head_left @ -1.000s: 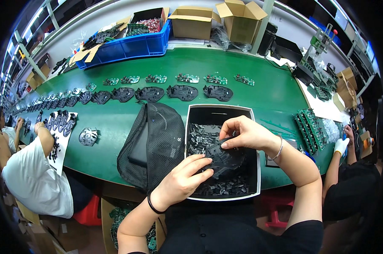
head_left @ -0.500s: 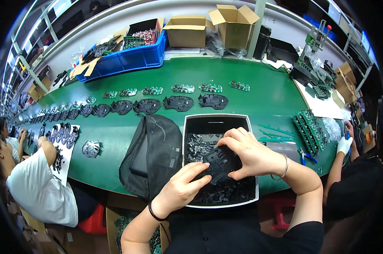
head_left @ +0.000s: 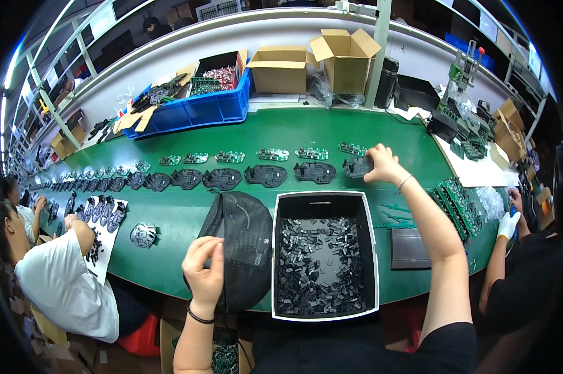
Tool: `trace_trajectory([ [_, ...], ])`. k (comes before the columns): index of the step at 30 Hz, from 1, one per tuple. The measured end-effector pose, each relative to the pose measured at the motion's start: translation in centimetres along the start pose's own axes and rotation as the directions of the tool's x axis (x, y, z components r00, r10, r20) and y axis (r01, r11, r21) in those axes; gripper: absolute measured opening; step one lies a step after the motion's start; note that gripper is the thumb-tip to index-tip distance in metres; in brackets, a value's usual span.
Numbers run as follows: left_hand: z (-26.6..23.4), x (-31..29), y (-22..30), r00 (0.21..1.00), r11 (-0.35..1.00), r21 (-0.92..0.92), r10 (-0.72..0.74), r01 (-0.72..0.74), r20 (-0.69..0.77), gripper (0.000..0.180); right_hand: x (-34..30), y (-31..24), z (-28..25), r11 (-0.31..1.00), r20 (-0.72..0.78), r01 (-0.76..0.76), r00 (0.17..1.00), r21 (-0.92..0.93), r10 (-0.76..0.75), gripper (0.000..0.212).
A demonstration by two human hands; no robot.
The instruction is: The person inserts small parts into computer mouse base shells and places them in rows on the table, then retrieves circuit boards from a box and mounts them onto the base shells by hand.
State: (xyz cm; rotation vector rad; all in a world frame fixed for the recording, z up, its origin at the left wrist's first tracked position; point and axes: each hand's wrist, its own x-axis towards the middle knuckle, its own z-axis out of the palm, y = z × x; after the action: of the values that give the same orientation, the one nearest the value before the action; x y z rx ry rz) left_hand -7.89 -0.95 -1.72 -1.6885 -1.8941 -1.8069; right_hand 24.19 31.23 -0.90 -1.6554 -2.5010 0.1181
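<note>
Clock centre: the white-rimmed parts box [head_left: 326, 316], twelve pointing away from the wearer.
Right hand [head_left: 384, 165]: at one o'clock, reaching across the table [head_left: 281, 134]; thumb and fingertips pinch the right end of a black shell.
Black shell [head_left: 357, 167]: between twelve and one o'clock, at the right end of the shell row [head_left: 266, 176]; whether it rests fully on the table I cannot tell.
Left hand [head_left: 205, 271]: at nine o'clock, over the left side of the bag; thumb and fingers pressed together, though I cannot tell whether something small sits between them.
Mesh bag [head_left: 250, 255]: black, at nine o'clock, just beside the box.
Box contents: many small black pieces [head_left: 294, 246] scattered across the bottom.
Shell row: runs from twelve round towards ten o'clock.
Circuit boards [head_left: 273, 154]: green, in a second row just beyond the shells.
Metal block [head_left: 411, 249]: grey, at three o'clock.
Green strips [head_left: 397, 218]: at two o'clock, loosely spread.
Blue bin [head_left: 194, 111]: between ten and eleven o'clock, heaped with parts.
Gloved hand [head_left: 507, 225]: a co-worker's, at three o'clock.
</note>
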Motion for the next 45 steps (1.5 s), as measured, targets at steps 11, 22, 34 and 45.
trace_trajectory([
  [11, -4.2, -1.5, -4.9, 0.949, 0.952, 0.086, -0.281, 0.295, -0.145, 0.007, 3.4, -0.6, 3.1, 0.994, 0.09, 0.016, 0.996, 0.111, -0.026, 0.078],
  [22, -9.5, 2.2, -15.2, 0.933, 0.769, 0.576, -0.073, 0.278, -0.353, 0.019, 13.1, 4.2, 8.1, 0.997, 0.059, 0.049, 0.997, 0.065, -0.053, 0.049],
  [34, -8.8, 2.9, -16.3, 0.893, 0.428, 0.81, -0.378, 0.401, -0.243, 0.013, -4.8, -12.2, -3.6, 0.645, -0.01, 0.391, 0.86, 0.656, -0.511, 0.011],
  [45, -9.3, -0.8, -7.1, 0.991, 0.712, 0.7, 0.057, 0.044, -0.12, 0.014, -17.5, -18.6, -1.6, 0.507, 0.424, 0.854, 0.418, 0.119, -0.804, 0.01],
])
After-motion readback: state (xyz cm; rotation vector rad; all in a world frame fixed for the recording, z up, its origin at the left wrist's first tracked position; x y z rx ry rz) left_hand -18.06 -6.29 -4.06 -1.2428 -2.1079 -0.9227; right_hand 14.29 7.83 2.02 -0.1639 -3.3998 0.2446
